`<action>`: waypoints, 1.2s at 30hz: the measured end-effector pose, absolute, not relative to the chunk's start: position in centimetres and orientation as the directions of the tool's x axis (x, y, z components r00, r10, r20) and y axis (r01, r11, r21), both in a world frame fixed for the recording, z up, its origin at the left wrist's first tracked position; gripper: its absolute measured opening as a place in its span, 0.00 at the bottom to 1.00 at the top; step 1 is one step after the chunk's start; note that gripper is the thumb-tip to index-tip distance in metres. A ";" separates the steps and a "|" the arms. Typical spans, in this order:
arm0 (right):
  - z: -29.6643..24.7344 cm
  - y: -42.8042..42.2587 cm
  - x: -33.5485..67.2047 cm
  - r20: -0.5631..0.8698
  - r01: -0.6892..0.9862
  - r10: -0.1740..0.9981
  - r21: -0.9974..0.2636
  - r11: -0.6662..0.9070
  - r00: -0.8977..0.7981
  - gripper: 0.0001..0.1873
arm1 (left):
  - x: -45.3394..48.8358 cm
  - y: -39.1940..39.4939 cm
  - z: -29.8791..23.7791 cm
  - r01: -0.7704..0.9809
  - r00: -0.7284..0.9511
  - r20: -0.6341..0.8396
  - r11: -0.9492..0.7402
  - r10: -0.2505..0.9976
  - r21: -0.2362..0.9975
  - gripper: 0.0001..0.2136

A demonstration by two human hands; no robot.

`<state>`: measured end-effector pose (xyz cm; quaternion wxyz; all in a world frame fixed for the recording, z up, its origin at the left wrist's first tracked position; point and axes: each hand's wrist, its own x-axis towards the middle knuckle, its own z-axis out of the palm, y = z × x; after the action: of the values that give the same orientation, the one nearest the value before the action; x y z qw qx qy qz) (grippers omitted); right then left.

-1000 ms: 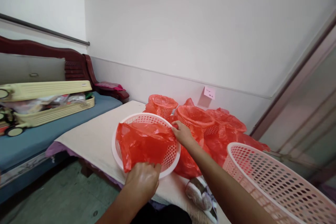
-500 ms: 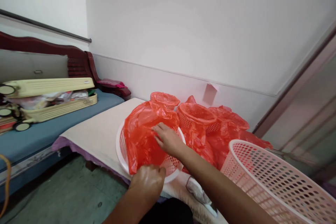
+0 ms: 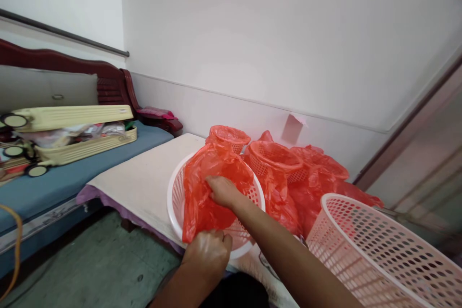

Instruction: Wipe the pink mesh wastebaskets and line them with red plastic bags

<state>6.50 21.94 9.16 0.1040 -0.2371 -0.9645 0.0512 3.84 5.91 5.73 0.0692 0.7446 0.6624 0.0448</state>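
Note:
A white plastic basket (image 3: 173,197) with a perforated wall stands in front of me, and a thin red plastic bag (image 3: 197,192) lies loosely inside it. My left hand (image 3: 209,250) is closed on the bag's near edge, at the basket's front rim. Inside the basket opening, my right hand (image 3: 224,193) is curled closed against the bag's plastic; its fingertips are hidden. The bag bunches up toward the back and only partly covers the basket's inside.
Red-bag-lined baskets (image 3: 276,154) crowd the back right by the wall. A large pink basket (image 3: 346,245) stands at the right. The pale tabletop (image 3: 151,173) has a purple cloth edge. On the left, an open yellow suitcase (image 3: 86,149) lies on a blue bed (image 3: 153,137).
My right hand has gone from spread fingers over the bag to a closed shape lower inside it. The bag's back part has been drawn down. My left hand keeps its hold.

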 end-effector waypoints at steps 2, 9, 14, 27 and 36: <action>9.6 21.8 7.1 0.195 0.416 0.456 -0.214 0.884 -0.868 0.13 | 3.6 6.1 5.8 0.979 0.125 -0.040 -0.117 0.991 0.168 0.12; 11.7 20.3 11.6 0.311 0.325 0.443 -0.365 0.872 -0.841 0.09 | 1.9 7.1 6.9 0.974 0.156 0.001 -0.154 0.988 0.169 0.11; 11.0 18.9 15.2 0.321 0.276 0.412 -0.392 0.877 -0.853 0.10 | -0.8 7.8 7.4 0.957 0.197 0.197 -0.231 0.960 0.172 0.12; 7.0 18.5 17.0 0.589 0.210 0.301 -0.219 0.953 -0.750 0.07 | -1.7 5.1 7.4 0.885 0.276 0.769 -0.464 0.576 0.030 0.13; 7.2 18.9 16.9 0.620 0.204 0.296 -0.217 0.955 -0.727 0.05 | -5.8 6.4 9.2 0.986 0.119 0.765 -0.163 0.633 -0.019 0.29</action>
<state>16.90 18.87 7.17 0.3443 -0.1349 -0.9267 0.0668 -5.79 6.45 9.16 -0.2796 0.6939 0.5833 0.3164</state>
